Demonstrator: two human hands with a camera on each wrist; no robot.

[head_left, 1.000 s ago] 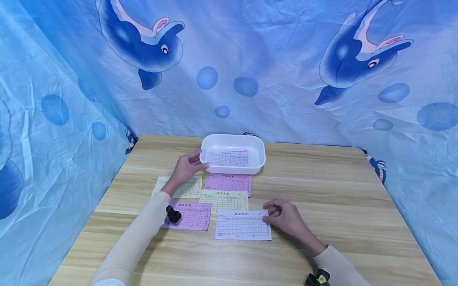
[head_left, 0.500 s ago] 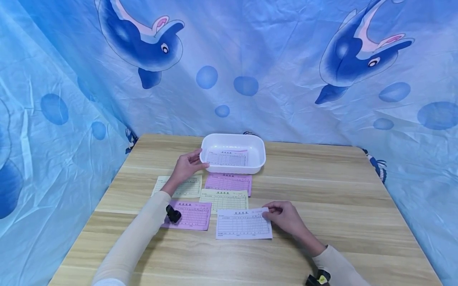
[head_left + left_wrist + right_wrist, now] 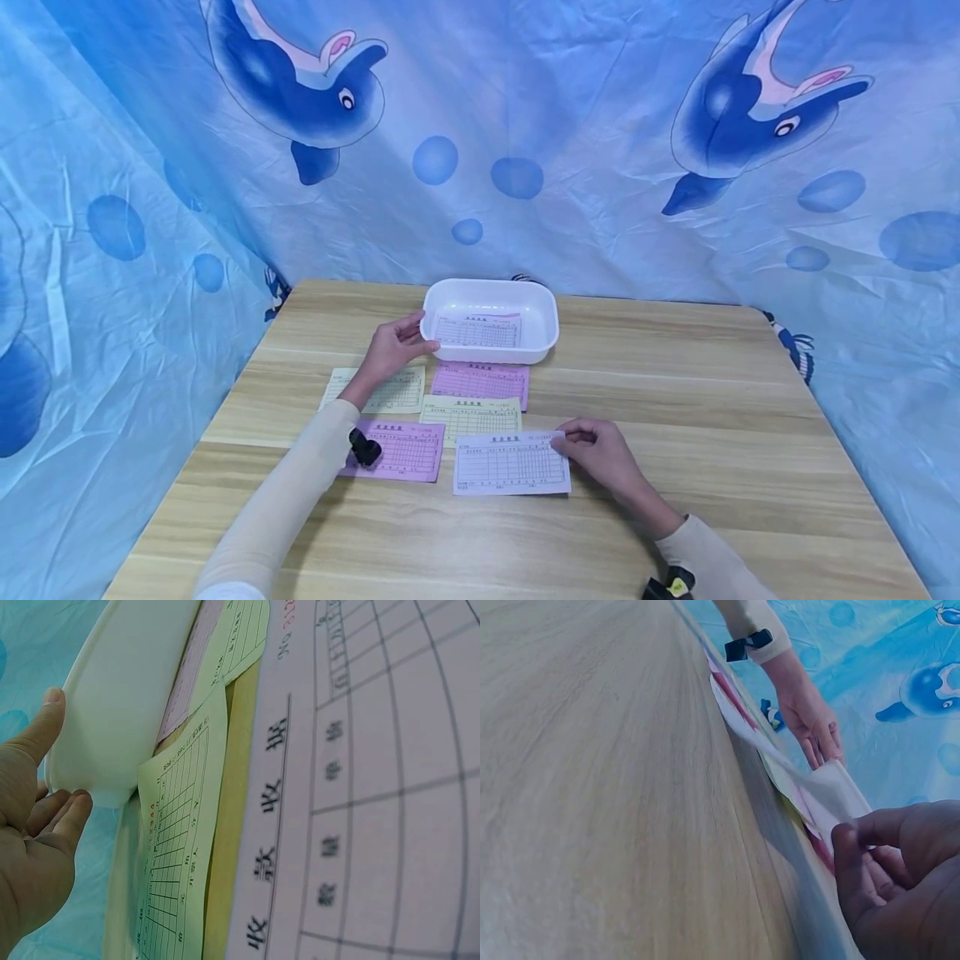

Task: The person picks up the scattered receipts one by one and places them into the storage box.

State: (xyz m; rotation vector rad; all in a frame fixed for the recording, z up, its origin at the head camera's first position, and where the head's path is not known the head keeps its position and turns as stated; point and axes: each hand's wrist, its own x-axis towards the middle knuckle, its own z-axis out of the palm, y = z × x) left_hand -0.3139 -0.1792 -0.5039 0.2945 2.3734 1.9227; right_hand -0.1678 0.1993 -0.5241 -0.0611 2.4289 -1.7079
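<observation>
A white plastic tray [image 3: 543, 329] stands at the back middle of the wooden table, with a pink receipt slip [image 3: 477, 330] lying inside. My left hand [image 3: 393, 348] rests against the tray's left end, fingers straight, thumb along the rim [image 3: 112, 712]. My right hand [image 3: 596, 452] pinches the right edge of a white receipt slip [image 3: 510, 463] near the table's front and lifts that edge [image 3: 832, 796] off the wood. Between the hands lie a pink slip [image 3: 481, 382], two yellow slips [image 3: 470, 412] [image 3: 390, 393] and another pink slip [image 3: 401, 451].
The wooden table [image 3: 712, 417] is bare to the right of the slips. A blue dolphin-print cloth [image 3: 600, 150] hangs behind and along both sides. A black camera strap [image 3: 364, 448] sits on my left wrist.
My right hand has lifted the right edge of the white slip slightly off the table and shifted it a little away from me. The left hand has stayed at the tray.
</observation>
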